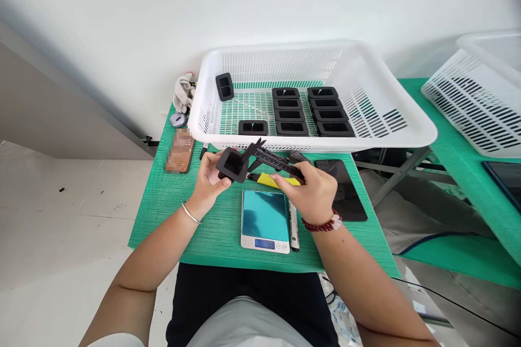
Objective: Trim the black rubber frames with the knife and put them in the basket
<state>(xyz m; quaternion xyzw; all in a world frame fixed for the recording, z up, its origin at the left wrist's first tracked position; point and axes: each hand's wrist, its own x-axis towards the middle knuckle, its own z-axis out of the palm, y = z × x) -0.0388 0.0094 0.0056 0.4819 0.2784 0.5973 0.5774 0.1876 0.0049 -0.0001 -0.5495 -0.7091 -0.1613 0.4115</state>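
**Tilt Risks a Slip**

The black rectangular frame (233, 165) hangs above the tabletop (171, 217), pinched by the fingers of your left hand (207, 179) against the caliper (277, 161), which the fingers of your right hand (313, 192) clasp. Tilt either and the frame may slip onto the scale (265, 221) below.

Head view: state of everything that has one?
left hand, shut on black part
right hand, shut on caliper
scale, on, display lit
basket, holds parts lying flat in rows
leaning part, propped against basket wall
tablet, screen dark
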